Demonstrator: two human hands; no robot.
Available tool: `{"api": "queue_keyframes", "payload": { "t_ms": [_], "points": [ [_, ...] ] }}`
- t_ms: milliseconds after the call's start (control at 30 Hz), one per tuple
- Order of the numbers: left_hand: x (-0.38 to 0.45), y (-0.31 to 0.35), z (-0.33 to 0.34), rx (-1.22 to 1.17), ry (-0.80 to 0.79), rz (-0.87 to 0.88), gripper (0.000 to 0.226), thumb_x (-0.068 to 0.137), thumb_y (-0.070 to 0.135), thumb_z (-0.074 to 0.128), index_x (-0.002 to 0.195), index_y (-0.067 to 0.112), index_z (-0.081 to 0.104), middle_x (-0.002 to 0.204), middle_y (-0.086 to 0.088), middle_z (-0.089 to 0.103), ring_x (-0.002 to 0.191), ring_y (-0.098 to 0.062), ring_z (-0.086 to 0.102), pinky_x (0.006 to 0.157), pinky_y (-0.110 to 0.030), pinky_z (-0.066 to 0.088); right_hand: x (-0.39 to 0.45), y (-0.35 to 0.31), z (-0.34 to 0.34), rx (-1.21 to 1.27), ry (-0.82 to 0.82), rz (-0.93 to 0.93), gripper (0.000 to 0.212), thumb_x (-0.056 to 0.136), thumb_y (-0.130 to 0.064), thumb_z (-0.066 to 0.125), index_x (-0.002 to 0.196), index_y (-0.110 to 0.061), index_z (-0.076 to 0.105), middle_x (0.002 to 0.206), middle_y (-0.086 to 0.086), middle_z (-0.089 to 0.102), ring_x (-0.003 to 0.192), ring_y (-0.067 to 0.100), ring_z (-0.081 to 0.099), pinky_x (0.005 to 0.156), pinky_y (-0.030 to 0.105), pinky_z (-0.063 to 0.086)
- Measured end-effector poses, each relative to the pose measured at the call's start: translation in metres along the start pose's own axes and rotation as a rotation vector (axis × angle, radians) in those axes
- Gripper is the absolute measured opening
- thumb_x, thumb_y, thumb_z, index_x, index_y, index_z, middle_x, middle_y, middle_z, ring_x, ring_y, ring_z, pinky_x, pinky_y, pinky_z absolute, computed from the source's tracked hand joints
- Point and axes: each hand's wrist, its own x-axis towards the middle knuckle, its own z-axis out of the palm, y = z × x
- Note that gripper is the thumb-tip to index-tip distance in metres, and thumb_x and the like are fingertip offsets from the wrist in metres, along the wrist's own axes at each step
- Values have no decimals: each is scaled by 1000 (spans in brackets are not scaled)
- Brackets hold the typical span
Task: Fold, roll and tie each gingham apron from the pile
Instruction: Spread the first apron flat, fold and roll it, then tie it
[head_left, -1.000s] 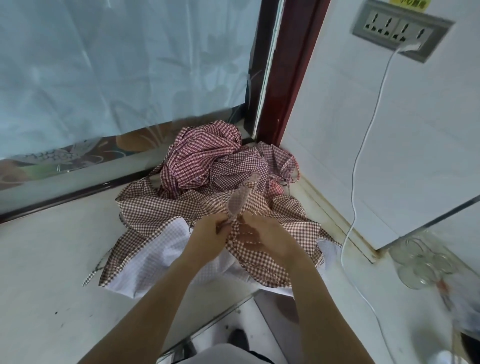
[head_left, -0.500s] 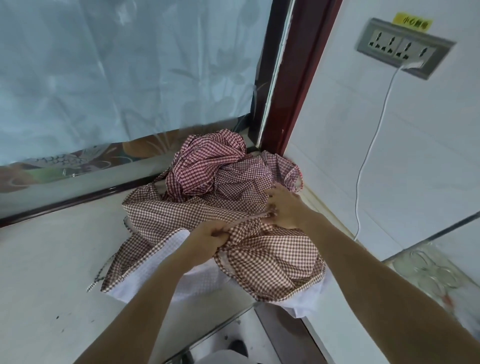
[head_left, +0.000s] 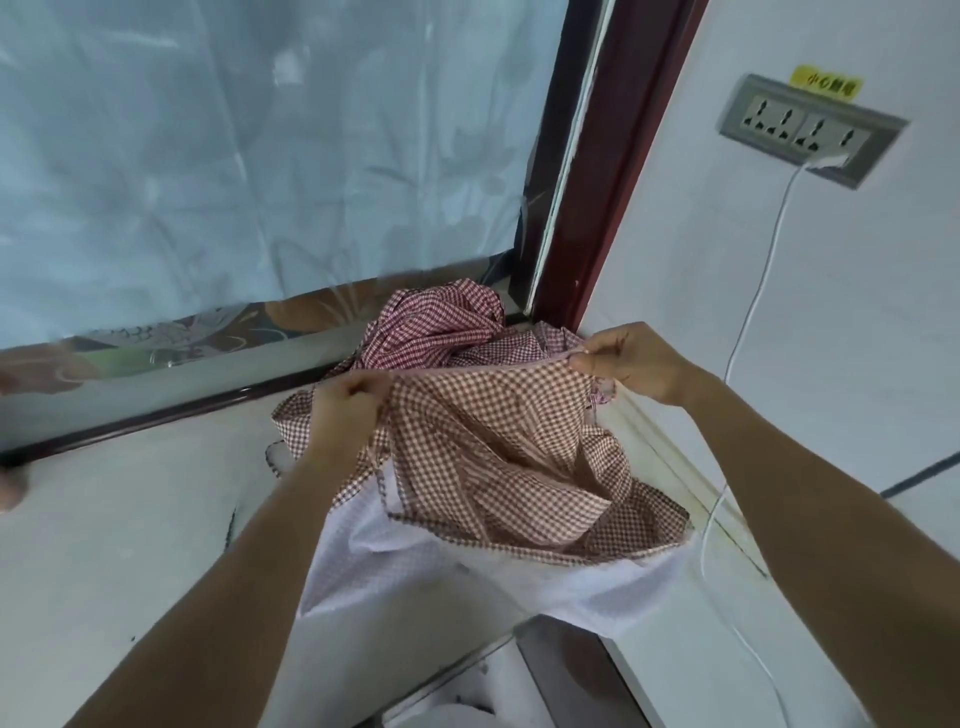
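A brown-and-white gingham apron (head_left: 498, 447) hangs lifted above the counter, its top hem stretched taut between my hands. My left hand (head_left: 348, 410) grips the hem's left end in a fist. My right hand (head_left: 634, 364) pinches the right end between thumb and fingers. The apron's white lining (head_left: 467, 571) droops over the counter's front edge. Behind it, in the corner, lies the pile of red gingham aprons (head_left: 441, 327), partly hidden by the lifted cloth.
The white counter (head_left: 130, 519) runs along a window covered with plastic film (head_left: 260, 156). A dark red frame post (head_left: 597, 182) stands in the corner. A white cable (head_left: 748, 322) hangs from the wall socket (head_left: 810, 130) down past the counter's right edge.
Both hands have risen and moved apart, lifting one apron off the pile and pulling its top hem straight. The camera view has tilted upward.
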Motion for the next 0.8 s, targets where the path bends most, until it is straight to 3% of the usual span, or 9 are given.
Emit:
{"api": "queue_keyframes", "payload": {
  "t_ms": [67, 167, 267, 333, 433, 567, 633, 733, 800],
  "points": [
    [20, 26, -4, -175, -32, -33, 22, 90, 3, 59, 87, 16, 76, 101, -17, 73, 92, -34, 67, 84, -45, 56, 2, -13, -12, 80, 2, 8, 14, 84, -23, 72, 93, -12, 74, 81, -6, 75, 77, 5, 69, 71, 18, 53],
    [40, 75, -7, -208, -68, -1, 21, 93, 6, 58, 88, 15, 76, 100, -12, 74, 98, -32, 68, 90, -46, 55, 12, -40, -26, 229, 95, 12, 23, 94, -21, 64, 105, -2, 69, 95, 5, 73, 87, 16, 69, 74, 27, 56],
    [49, 127, -4, -262, -136, 71, 20, 95, 2, 55, 86, 11, 70, 85, -7, 71, 80, -21, 68, 74, -31, 57, 20, -78, -35, 382, 286, -26, 21, 104, -17, 51, 97, -5, 66, 94, 7, 69, 88, 19, 65, 82, 31, 53],
    [57, 160, -5, -336, -216, 95, 21, 94, -1, 53, 83, 9, 68, 76, -5, 71, 74, -20, 66, 72, -30, 55, 21, -104, -48, 355, 309, -66, 29, 106, -27, 46, 108, -4, 64, 102, 10, 69, 96, 21, 65, 94, 38, 51],
    [70, 197, -13, -197, -183, 234, 20, 96, 3, 54, 84, 9, 69, 81, -2, 71, 78, -16, 65, 77, -27, 51, 6, -137, -69, 149, 39, 30, 59, 87, -57, 60, 128, -14, 61, 118, 4, 72, 111, 20, 66, 100, 39, 50],
    [77, 221, -19, 156, 63, 497, 19, 96, 6, 52, 95, 3, 71, 95, -7, 67, 87, -17, 59, 71, -18, 42, -7, -160, -86, -244, -249, 80, 47, 76, -28, 80, 120, -19, 67, 118, -7, 72, 117, 16, 64, 106, 37, 44],
    [75, 233, -22, -3, 82, 415, 19, 95, 4, 52, 95, 5, 71, 93, -8, 68, 85, -21, 64, 69, -22, 47, -8, -168, -90, -275, -230, 30, 35, 82, -22, 76, 117, -18, 69, 116, -9, 73, 114, 13, 64, 103, 32, 46],
    [68, 252, -28, -394, -146, 107, 31, 100, -3, 42, 88, 5, 70, 77, -8, 70, 64, -16, 68, 56, -24, 55, -7, -174, -91, -242, -109, -12, 34, 92, -29, 66, 126, -20, 63, 124, -8, 68, 119, 12, 59, 107, 34, 44],
    [63, 258, -33, -397, -283, 27, 41, 102, 1, 37, 82, 4, 72, 76, -8, 72, 64, -16, 69, 56, -26, 55, -4, -173, -81, -316, -99, -9, 44, 95, -34, 63, 136, -20, 56, 132, -8, 62, 123, 13, 55, 113, 35, 38]
  ]
}}
